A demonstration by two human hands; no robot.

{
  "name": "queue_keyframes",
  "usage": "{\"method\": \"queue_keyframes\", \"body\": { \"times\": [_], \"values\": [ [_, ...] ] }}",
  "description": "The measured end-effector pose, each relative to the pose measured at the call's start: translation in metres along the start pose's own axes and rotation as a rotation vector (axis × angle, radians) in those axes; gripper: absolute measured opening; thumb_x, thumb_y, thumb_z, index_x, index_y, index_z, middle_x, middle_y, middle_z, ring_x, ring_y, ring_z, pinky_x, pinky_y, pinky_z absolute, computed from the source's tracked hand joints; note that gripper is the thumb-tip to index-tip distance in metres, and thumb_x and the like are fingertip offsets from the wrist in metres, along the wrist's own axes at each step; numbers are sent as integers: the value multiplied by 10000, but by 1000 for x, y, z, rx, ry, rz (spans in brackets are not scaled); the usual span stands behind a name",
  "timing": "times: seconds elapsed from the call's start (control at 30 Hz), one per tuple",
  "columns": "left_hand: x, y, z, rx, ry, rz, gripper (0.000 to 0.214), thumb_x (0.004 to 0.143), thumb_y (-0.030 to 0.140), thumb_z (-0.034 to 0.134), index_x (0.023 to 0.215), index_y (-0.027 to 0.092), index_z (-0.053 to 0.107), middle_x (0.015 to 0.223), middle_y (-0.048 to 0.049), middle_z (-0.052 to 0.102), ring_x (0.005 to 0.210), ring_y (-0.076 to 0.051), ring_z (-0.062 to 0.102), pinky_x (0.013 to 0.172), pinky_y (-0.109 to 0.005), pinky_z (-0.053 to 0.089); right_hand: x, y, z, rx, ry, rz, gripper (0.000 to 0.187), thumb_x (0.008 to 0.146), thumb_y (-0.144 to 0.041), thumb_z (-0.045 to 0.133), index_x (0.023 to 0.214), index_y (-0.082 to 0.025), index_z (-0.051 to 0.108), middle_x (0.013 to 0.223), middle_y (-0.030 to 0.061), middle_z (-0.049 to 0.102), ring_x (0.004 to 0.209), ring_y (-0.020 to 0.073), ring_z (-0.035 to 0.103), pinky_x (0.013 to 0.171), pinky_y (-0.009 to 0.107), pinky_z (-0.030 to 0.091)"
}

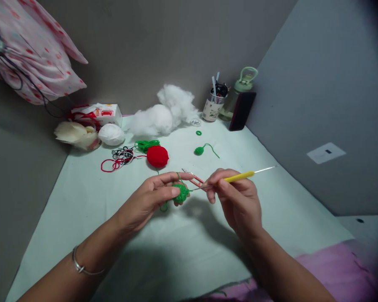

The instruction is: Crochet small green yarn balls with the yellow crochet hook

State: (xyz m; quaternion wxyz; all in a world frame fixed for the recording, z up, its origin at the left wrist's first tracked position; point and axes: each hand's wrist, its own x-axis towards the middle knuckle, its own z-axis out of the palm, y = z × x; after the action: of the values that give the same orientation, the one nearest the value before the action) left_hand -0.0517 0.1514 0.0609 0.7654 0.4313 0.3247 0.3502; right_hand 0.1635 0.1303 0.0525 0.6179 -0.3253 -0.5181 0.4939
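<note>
"Item one, and where?"
"Small, rounded green crocheted yarn piece [180, 193], in my left hand [154, 191], above the pale green covered surface [286, 209]. Thumb and fingers are closed on it; a green yarn strand [178, 176] runs up to my forefinger."

"Handling?"
"Light, soft and springy, I judge; little risk of slipping or breaking, though a loose loop could pull out. Best pinched at the side, clear of the working edge."

"Item two?"
"Slim metal crochet hook with a yellow handle [239, 176], clamped in my right hand [237, 197]. Rigid, light, likely smooth; held at the handle's front. Its tip meets the piece's edge; whether it passes through a stitch, I cannot tell."

"Markings?"
"Red-and-white printed box [108, 113], clear cup with a pale printed label [213, 111]: no lettering legible on either. No brand readable on the hook."
</note>
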Motion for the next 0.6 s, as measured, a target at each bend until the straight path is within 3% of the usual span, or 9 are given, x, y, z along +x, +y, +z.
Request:
{"method": "queue_keyframes", "body": {
  "times": [0.17,0.4,0.47,0.53,0.6],
  "values": [
    [1,-4,2,19,20,33,426,845,307,853,1263,262,790,1146,-73,786,1046,-221,689,950,-338,507,2,1,3,98,14,137,140,950,-342,756,887,-224,796,730,5,736,550,107,626,526,231,544],
    [1,-15,10,16,-40,23,518,873,276,838,1377,267,721,1261,-87,784,1237,-275,684,1098,-412,490,-9,9,10,-216,-14,-134,137,987,-252,710,1020,-294,837,966,29,808,822,159,702,676,293,576],
    [0,-17,10,5,-62,30,517,908,297,809,1414,278,699,1289,-86,776,1251,-269,679,1107,-399,479,-9,9,10,-271,-19,-150,166,986,-222,700,1025,-307,836,990,27,821,940,183,733,751,320,596],
    [0,-19,9,-14,-92,33,463,970,346,743,1424,266,693,1260,-95,786,1200,-260,703,1087,-391,485,-7,9,7,-262,-15,-87,157,995,-243,691,1025,-308,830,1019,32,827,974,193,739,770,329,596],
    [0,-20,10,-58,-118,31,424,1025,402,661,1413,233,700,1178,-108,808,1093,-249,738,1040,-390,506,-5,11,4,-205,18,34,128,998,-305,696,1012,-291,823,1019,38,825,824,163,702,683,299,560]
  ]
}}
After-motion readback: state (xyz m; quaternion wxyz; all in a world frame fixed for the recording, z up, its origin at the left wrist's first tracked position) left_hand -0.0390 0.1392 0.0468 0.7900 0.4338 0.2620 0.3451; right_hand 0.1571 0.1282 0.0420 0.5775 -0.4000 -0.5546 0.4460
